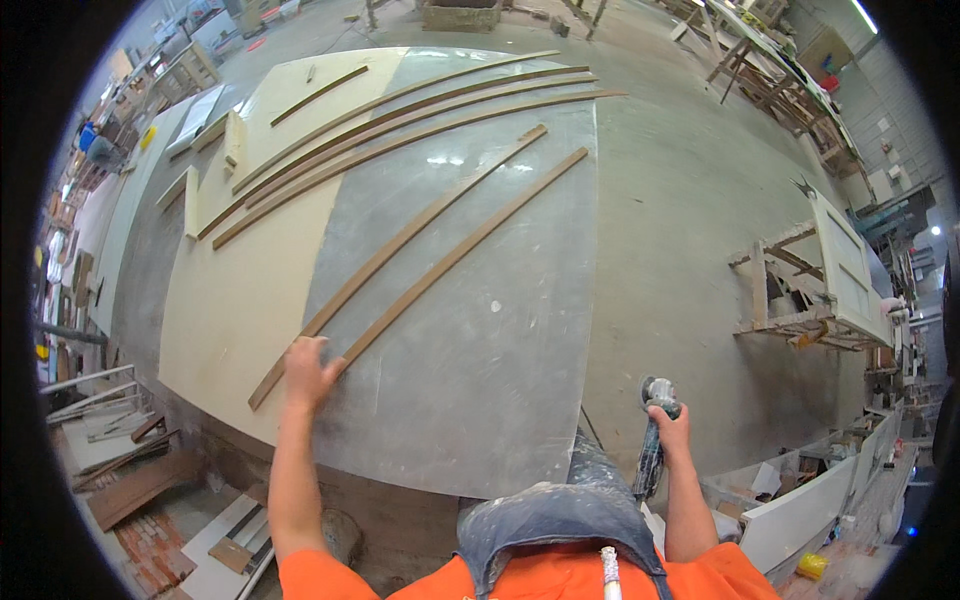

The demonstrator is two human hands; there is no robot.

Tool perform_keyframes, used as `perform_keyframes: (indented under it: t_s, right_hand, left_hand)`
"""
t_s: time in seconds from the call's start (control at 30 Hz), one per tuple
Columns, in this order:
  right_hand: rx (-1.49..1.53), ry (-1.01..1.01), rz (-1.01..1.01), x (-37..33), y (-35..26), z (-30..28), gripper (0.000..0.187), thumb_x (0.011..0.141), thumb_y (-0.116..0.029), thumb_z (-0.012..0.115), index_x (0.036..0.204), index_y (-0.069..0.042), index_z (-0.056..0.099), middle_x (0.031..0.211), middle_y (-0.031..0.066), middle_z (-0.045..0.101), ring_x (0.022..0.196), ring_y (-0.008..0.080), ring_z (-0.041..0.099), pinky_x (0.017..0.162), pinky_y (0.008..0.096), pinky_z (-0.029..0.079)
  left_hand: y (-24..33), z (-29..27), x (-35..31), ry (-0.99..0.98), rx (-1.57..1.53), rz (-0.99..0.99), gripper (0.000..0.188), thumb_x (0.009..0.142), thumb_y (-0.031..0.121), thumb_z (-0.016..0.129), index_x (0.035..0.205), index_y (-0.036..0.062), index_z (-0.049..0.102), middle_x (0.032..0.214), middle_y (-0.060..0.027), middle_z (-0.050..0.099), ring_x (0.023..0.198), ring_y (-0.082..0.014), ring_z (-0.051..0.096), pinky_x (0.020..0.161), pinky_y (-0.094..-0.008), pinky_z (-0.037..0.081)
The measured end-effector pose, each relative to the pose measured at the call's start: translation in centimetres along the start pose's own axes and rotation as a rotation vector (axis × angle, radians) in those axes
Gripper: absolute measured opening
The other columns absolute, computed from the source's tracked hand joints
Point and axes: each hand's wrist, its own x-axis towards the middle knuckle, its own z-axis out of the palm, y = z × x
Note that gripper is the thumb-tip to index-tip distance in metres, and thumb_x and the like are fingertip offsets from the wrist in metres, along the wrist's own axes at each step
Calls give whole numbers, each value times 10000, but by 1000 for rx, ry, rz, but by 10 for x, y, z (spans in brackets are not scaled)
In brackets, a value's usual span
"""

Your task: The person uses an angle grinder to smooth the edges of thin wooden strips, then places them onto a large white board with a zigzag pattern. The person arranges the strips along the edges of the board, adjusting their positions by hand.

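Fingers [311,345] of the left hand [306,374] are spread apart at the lower ends of two wooden strips [465,257], angled lengthwise to upper right across the counter [470,400]; a power tool [650,450] is clasped by the farther right hand [673,427].

Wide grey floor [690,220], pale wall [893,105], tube light [864,15] — glowing white
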Motion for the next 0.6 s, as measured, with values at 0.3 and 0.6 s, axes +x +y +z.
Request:
perform_keyframes:
  t_s: [0.3,0.6]
  right_hand:
    - [109,-122,-158,3,-21,7,659,756,-298,849,1275,-20,554,1110,86,642,972,191,611,866,344,508]
    - [142,-323,-281,-6,-74,1,672,801,-277,829,1341,-28,514,1159,73,608,1000,183,585,889,336,487]
  left_hand:
    - [97,23,-118,5,-111,25,346,820,61,651,1165,46,673,974,-99,611,927,-332,581,794,-444,483]
    - [182,27,-263,79,-142,-204,451,839,147,702,1287,118,653,1115,-73,582,1058,-292,554,934,-449,433]
